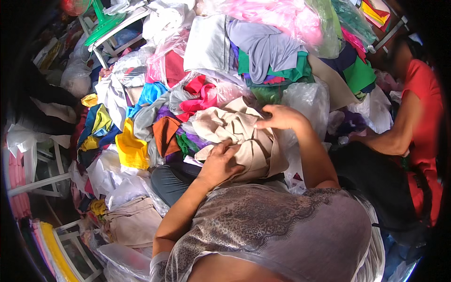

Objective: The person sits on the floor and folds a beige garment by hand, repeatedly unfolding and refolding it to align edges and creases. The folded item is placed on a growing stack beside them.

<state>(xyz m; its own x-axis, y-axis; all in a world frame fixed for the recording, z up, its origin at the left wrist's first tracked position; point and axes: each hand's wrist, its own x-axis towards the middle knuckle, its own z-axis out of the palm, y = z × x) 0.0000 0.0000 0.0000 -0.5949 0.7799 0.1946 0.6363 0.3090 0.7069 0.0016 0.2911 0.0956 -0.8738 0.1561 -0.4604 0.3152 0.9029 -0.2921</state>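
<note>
A crumpled beige cloth (256, 148) is bunched up in front of my lap, its folds gathered toward the middle. My left hand (220, 164) rests on its near left side, fingers spread over the fabric. At the far right edge of the same cloth is my right hand (284, 117), its thumb and fingers apart and the fingertips touching the folds. Just left of the bundle lie a rust-brown cloth (166, 136) and a yellow cloth (132, 146). A red cloth (199, 94) is beyond it.
Heaped fabric pieces and clear plastic bags (307, 101) surround me. Grey cloth (265, 44) and pink plastic wrapping (282, 19) top the far pile. A person in red (425, 108) sits at the right. A green fan (104, 28) stands far left, with white frames (40, 181) below.
</note>
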